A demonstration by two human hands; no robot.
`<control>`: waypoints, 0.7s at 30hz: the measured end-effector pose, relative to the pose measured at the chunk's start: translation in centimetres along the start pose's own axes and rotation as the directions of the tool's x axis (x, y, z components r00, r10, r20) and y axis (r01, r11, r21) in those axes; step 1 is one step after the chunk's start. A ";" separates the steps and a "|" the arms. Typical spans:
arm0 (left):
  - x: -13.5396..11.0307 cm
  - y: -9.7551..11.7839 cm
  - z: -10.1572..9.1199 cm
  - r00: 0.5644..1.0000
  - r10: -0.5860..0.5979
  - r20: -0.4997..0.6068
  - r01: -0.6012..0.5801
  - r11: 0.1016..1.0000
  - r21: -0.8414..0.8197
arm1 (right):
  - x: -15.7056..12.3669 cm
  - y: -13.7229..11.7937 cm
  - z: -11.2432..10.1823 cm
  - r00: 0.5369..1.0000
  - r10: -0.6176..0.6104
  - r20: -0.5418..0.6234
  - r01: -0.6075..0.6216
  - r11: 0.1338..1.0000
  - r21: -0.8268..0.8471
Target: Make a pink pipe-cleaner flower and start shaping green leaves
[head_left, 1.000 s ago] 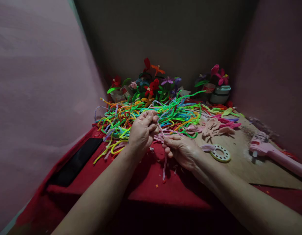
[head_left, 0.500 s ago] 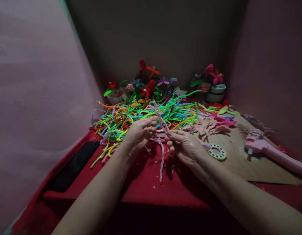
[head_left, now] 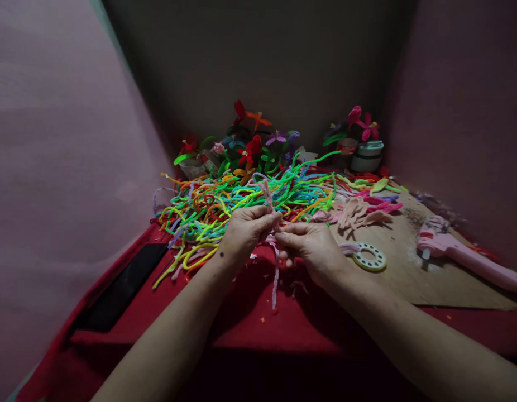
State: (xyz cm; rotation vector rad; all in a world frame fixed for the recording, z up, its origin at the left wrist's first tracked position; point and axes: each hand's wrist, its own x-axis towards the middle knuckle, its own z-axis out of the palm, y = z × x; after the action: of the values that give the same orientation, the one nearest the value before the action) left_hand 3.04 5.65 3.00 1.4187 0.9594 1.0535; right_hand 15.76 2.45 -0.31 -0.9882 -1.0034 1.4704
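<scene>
My left hand point(head_left: 249, 228) and my right hand point(head_left: 309, 245) meet at the middle, fingertips close together. Between them they pinch a pale pink pipe cleaner point(head_left: 266, 192), bent double, its upper part sticking up above my left fingers. Both hands are closed on it; the exact grip point is covered by my fingers. Below, another pink pipe cleaner point(head_left: 276, 285) hangs or lies down over the red cloth; whether it joins the held one is hidden. Just behind the hands spreads a heap of multicoloured pipe cleaners point(head_left: 242, 198).
A black phone-like slab point(head_left: 122, 287) lies at left on the red cloth point(head_left: 283, 335). At right, a board point(head_left: 409, 285) carries a pink glue gun point(head_left: 455, 245), a holed ring point(head_left: 369, 257) and beige pieces point(head_left: 354, 215). Pipe-cleaner flowers point(head_left: 250, 151) and a lidded jar point(head_left: 367, 156) stand behind.
My left hand has turned and come down to the right, closing on the pink pipe cleaner beside my right fingertips. The strands now stand closer together. The view has shifted slightly.
</scene>
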 end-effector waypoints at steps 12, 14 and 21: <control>0.3 -0.4 -0.1 0.998 -0.057 0.015 0.059 0.973 -0.221 | -0.1 -0.2 0.2 1.000 -0.004 0.029 0.002 0.998 0.057; 0.3 -0.5 -0.1 0.999 -0.030 0.020 0.033 0.983 -0.183 | 0.0 -0.3 0.1 0.998 0.008 0.058 -0.014 0.995 0.095; 0.1 -0.3 0.3 0.999 -0.008 0.036 0.014 0.988 -0.154 | 0.0 -0.5 -0.1 0.997 0.070 0.030 -0.072 0.994 0.080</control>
State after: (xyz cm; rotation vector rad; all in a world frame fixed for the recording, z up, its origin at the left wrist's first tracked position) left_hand 3.35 5.74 2.72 1.2992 0.8415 1.0681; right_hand 16.00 2.48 0.18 -0.9570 -0.9288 1.5747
